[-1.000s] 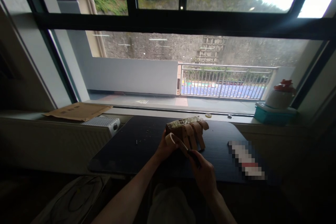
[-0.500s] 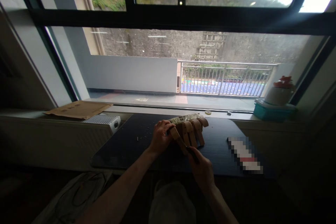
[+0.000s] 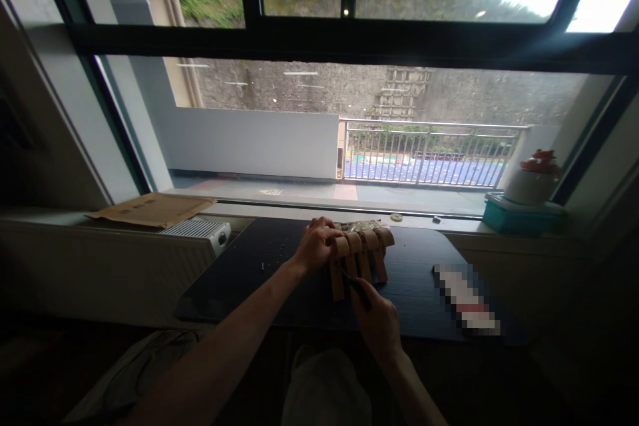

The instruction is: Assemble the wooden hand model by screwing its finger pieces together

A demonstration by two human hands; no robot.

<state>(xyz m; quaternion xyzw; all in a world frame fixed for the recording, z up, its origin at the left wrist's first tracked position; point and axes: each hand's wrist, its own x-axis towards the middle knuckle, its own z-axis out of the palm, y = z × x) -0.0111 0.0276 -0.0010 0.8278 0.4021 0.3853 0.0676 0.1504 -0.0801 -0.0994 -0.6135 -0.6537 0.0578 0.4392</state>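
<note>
A brown piece with several curved, strap-like strips [image 3: 366,242] lies on the dark table, its strips hanging toward me. Clear, shiny wrapping [image 3: 362,226] shows along its far side. My left hand [image 3: 317,239] grips the piece's left end, fingers bent over the top; part of that end is hidden under them. In my right hand [image 3: 378,316] is a slim dark-handled tool [image 3: 360,294], fingers closed around the handle. Its thin tip points up and left at the leftmost strips; whether it touches them I cannot tell.
The dark table [image 3: 409,306] stands against the windowsill. A blurred-out flat object [image 3: 466,299] lies at its right. On the sill are a brown envelope [image 3: 150,210], a small ring-shaped item [image 3: 396,217] and a teal box [image 3: 519,214] under a red-topped container [image 3: 533,180]. A radiator [image 3: 200,229] stands left.
The leftmost strip, slanted right before, now hangs straighter down. My left hand has shifted right and slightly up; my right hand and the tool tip have moved a little left.
</note>
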